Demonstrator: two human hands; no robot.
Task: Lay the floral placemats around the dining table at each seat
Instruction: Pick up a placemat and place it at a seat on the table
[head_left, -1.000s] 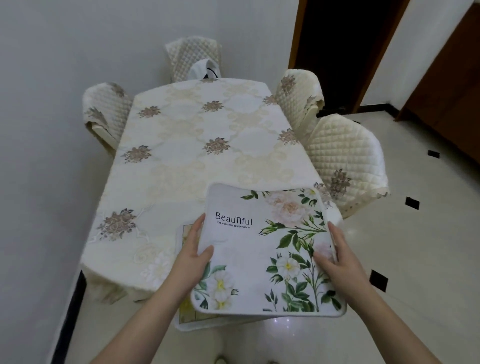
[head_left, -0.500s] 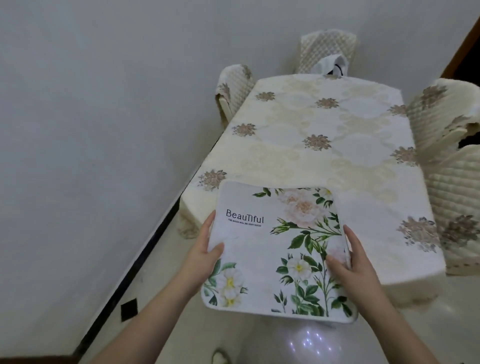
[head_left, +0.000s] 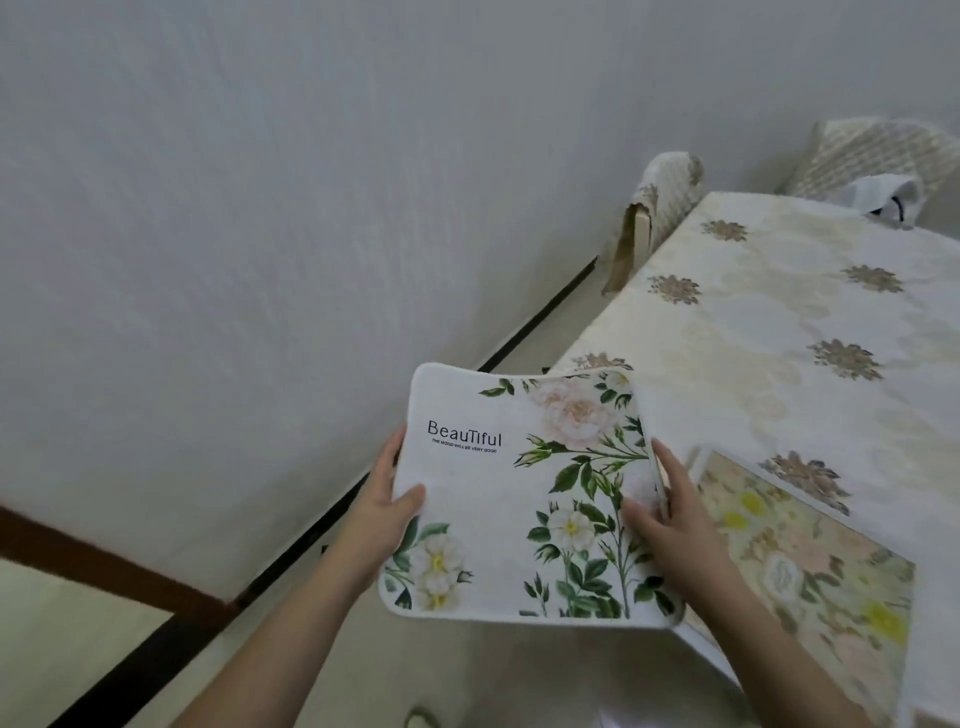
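Two hands hold the floral placemat (head_left: 524, 493) flat in the air, off the near left corner of the counter (head_left: 810, 322), with its far right corner just overlapping the tablecloth edge. On the left, the left hand (head_left: 389, 499) pinches the mat's left edge, thumb pressed on the printed face and fingers curled underneath. The mat looks light and thin, soft enough to droop if held by one side, yet it keeps its shape when supported at both edges as here; its fabric face should not be slippery. It appears to be a stack or a thick mat, since layered edges show at the right side, though I cannot tell how many. Holding at the middle of the two short edges seems the sound grip for laying it down square. To the right, the right hand (head_left: 670, 514) grips the opposite edge, thumb on top, fingers spread along the rim. Further right, a second placemat (head_left: 810, 561) with yellow flowers lies flat at the counter's near edge.
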